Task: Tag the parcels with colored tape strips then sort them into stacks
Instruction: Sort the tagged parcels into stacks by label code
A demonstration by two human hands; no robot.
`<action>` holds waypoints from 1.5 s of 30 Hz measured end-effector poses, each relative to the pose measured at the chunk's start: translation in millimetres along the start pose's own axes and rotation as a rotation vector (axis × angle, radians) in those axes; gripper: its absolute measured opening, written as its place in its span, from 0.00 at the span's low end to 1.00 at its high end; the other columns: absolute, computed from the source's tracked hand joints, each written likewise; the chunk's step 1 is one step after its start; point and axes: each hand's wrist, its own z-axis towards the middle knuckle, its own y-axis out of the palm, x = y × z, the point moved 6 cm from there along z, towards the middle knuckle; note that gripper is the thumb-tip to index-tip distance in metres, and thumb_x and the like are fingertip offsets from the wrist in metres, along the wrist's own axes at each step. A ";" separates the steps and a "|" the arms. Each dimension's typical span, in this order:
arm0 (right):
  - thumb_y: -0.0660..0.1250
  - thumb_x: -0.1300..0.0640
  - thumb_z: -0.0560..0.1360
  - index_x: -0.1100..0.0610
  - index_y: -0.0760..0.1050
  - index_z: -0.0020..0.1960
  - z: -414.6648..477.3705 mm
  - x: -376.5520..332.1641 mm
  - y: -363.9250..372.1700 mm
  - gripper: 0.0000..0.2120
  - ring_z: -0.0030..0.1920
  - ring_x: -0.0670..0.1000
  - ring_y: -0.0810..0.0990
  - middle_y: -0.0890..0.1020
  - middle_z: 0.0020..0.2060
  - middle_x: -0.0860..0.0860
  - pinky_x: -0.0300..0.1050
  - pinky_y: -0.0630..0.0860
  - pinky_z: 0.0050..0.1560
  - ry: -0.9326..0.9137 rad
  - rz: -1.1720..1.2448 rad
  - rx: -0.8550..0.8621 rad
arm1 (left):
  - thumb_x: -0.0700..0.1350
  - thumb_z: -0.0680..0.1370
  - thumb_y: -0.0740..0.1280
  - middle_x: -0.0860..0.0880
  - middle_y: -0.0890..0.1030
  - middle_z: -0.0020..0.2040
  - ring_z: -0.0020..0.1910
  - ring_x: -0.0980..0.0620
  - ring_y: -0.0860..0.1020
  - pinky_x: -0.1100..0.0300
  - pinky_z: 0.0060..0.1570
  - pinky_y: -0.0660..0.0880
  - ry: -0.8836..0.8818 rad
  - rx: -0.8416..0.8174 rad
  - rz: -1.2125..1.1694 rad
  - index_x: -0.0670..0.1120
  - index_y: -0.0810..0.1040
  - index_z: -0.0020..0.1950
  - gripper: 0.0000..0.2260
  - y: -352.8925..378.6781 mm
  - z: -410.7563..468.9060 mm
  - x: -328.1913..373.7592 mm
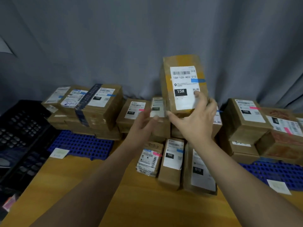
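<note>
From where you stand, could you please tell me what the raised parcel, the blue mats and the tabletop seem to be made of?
The raised parcel: matte brown cardboard, banded with yellowish tape; white paper label.
The blue mats: probably moulded plastic, judging by the even colour and regular holes.
The tabletop: wood or wood-look laminate, smooth with faint grain.

Backdrop: grey pleated curtain, full width, evenly lit. Wooden table, yellow-brown top. Blue perforated mats on it, left and right. Black slotted crate at far left.
</note>
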 end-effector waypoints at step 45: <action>0.63 0.57 0.77 0.47 0.74 0.65 -45.0 -209.2 288.4 0.17 0.66 0.52 0.68 0.74 0.64 0.45 0.51 0.59 0.67 -0.175 -0.350 -0.471 | 0.70 0.75 0.52 0.47 0.74 0.64 0.58 0.45 0.75 0.45 0.54 0.78 -0.307 0.243 0.086 0.50 0.69 0.69 0.32 -403.2 114.4 -82.7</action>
